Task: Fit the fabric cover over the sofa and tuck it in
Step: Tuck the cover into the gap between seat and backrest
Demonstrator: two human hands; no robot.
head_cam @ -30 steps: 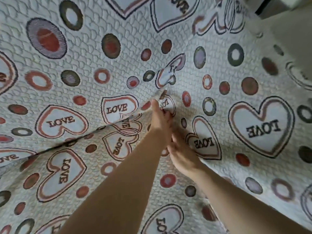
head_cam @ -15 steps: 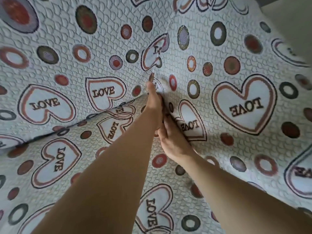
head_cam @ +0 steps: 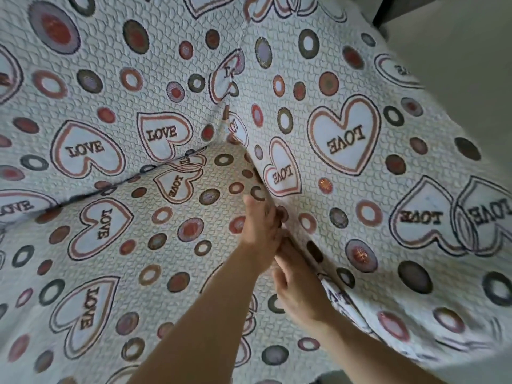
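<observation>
The white quilted fabric cover (head_cam: pixel 346 189), printed with LOVE hearts and coloured rings, lies over the whole sofa. A crease runs between the seat (head_cam: pixel 138 259) and the right armrest (head_cam: pixel 388 167). My left hand (head_cam: pixel 260 225) lies edge-on in that crease and presses the fabric down with straight fingers. Just behind it, my right hand (head_cam: pixel 296 289) pushes into the same crease with its fingertips hidden under the fold. A bunched fold of cover stands along the right side of my right hand.
A second crease (head_cam: pixel 116 187) runs leftward where the seat meets the backrest (head_cam: pixel 110 65). Pale floor (head_cam: pixel 457 51) shows past the armrest at the upper right, with a dark object (head_cam: pixel 381 12) at the top edge.
Both hands have slid back along the armrest crease from the inner corner towards me. The seat fabric near the corner now lies flatter.
</observation>
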